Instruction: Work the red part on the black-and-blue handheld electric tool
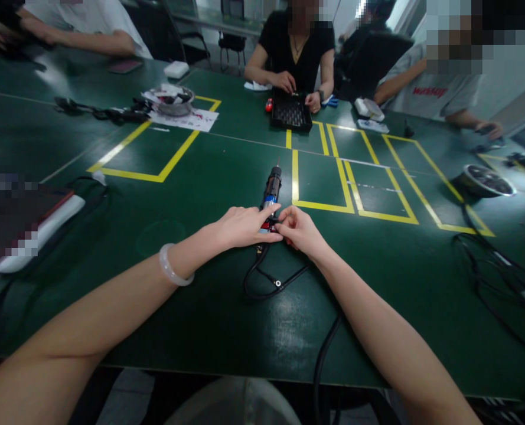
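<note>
A person's bare hands meet at the middle of a green tabletop (pixel 209 330). Between them is a slim black-and-blue tool (pixel 273 186), its thin tip pointing away from the wearer. The left hand (pixel 247 227), with a pale bracelet (pixel 170 268) at its wrist, has its grip partly closed around the tool's near end. The right hand (pixel 298 231) curls its fingertips against that end; whether its grip pinches anything cannot be told. A black cable (pixel 254 294) loops just below. Across the tabletop, another person handles a black tray (pixel 291 125).
</note>
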The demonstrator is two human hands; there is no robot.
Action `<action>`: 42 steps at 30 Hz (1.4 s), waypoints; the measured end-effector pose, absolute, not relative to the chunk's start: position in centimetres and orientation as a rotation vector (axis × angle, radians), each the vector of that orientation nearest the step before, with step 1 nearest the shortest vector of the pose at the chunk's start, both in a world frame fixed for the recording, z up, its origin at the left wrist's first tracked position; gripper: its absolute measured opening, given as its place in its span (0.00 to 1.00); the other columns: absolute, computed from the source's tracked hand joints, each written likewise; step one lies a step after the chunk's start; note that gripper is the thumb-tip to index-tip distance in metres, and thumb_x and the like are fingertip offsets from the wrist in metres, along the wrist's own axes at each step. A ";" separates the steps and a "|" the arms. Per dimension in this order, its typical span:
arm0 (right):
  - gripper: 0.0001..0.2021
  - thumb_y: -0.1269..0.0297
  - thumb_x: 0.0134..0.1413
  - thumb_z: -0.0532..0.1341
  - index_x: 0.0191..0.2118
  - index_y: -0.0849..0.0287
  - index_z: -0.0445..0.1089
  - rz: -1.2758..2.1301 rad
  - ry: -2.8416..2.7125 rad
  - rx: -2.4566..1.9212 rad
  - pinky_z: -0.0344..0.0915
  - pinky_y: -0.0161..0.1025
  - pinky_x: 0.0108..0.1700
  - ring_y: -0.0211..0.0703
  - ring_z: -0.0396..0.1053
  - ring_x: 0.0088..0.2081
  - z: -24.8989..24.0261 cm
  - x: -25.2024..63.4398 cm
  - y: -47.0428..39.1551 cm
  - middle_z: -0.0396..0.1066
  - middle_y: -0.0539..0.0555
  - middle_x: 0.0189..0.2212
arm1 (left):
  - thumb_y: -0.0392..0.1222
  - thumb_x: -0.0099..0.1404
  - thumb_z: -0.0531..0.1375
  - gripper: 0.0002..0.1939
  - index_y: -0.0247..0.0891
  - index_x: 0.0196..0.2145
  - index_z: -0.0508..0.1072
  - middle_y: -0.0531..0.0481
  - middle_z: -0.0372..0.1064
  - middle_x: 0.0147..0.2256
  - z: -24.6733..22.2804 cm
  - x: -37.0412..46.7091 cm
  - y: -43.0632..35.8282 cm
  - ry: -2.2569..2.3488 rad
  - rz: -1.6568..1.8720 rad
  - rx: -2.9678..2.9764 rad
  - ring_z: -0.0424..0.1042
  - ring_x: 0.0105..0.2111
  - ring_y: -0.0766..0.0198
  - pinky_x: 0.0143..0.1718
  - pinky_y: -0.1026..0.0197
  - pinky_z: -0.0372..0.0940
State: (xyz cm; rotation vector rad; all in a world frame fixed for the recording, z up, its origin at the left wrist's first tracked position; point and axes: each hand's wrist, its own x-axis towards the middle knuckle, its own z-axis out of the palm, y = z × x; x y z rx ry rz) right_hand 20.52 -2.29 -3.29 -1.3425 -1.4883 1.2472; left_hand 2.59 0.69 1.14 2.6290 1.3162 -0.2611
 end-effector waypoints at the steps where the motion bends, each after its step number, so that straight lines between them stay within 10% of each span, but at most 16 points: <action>1: 0.12 0.62 0.47 0.63 0.35 0.56 0.59 1.252 -1.481 -1.326 0.52 0.29 0.17 0.30 0.56 0.13 -3.3 20.5 -2.3 0.59 0.38 0.14 | 0.74 0.66 0.46 0.46 0.49 0.73 0.43 0.35 0.70 0.53 1.1 2.6 0.7 1.316 -0.261 2.634 0.73 0.48 0.39 0.45 0.49 0.64; 27: 0.16 0.53 0.61 0.58 0.50 0.56 0.61 1.147 -1.652 -1.302 0.56 0.30 0.20 0.31 0.59 0.17 -3.8 21.0 -3.0 0.62 0.40 0.20 | 0.63 0.70 0.46 0.35 0.46 0.69 0.55 0.36 0.68 0.49 0.8 3.5 -0.7 1.467 -0.127 2.650 0.73 0.46 0.42 0.41 0.51 0.66; 42: 0.08 0.60 0.59 0.57 0.38 0.60 0.67 1.235 -1.683 -1.314 0.54 0.28 0.19 0.30 0.59 0.17 -3.6 22.9 -1.4 0.65 0.44 0.19 | 0.67 0.68 0.45 0.38 0.52 0.70 0.53 0.37 0.69 0.49 1.0 1.3 0.5 1.585 -0.224 2.703 0.72 0.46 0.41 0.44 0.49 0.65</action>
